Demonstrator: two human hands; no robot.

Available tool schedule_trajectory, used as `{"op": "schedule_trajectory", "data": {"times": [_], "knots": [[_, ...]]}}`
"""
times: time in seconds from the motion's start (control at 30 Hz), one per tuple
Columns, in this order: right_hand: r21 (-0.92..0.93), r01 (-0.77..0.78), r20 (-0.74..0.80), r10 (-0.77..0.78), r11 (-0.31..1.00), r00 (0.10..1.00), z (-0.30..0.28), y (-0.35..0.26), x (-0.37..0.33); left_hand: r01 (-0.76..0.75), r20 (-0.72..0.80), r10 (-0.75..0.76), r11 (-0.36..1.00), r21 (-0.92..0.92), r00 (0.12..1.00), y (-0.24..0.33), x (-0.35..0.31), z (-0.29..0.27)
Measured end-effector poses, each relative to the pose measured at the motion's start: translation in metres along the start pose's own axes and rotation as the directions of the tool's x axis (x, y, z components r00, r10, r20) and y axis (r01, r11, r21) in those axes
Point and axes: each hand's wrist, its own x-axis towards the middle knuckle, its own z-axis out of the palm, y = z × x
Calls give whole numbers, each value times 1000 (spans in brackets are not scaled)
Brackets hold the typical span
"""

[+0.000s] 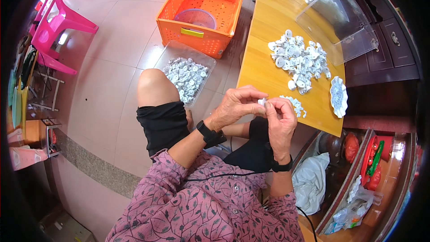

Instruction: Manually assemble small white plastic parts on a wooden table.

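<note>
Part [262,101], small and white, is located between the fingertips of both hands, by the near edge of the table [257,47]. Left hand [235,107] meets it from the left, thumb and forefinger narrowed on it. Right hand [281,123] meets it from the right, fingers likewise pinched. Neither is nearer; both appear in contact. Long axis cannot be determined, fingers covering most of it. Small bits [296,106] lie on the table just beyond the right hand; the pile [298,60] lies farther off.

The yellow table [260,40] bears white, apparently plastic parts [301,60].
</note>
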Motion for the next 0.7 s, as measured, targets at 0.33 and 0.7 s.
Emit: {"op": "schedule_trajectory", "data": {"times": [0.33, 0.7], "knots": [[-149, 131, -47, -139, 980, 989, 20, -7, -2, -62, -77, 62, 998, 3, 995, 10, -4, -9], [-207, 271, 82, -259, 940, 962, 34, -13, 7, -85, -151, 89, 996, 34, 985, 20, -7, -27]]}}
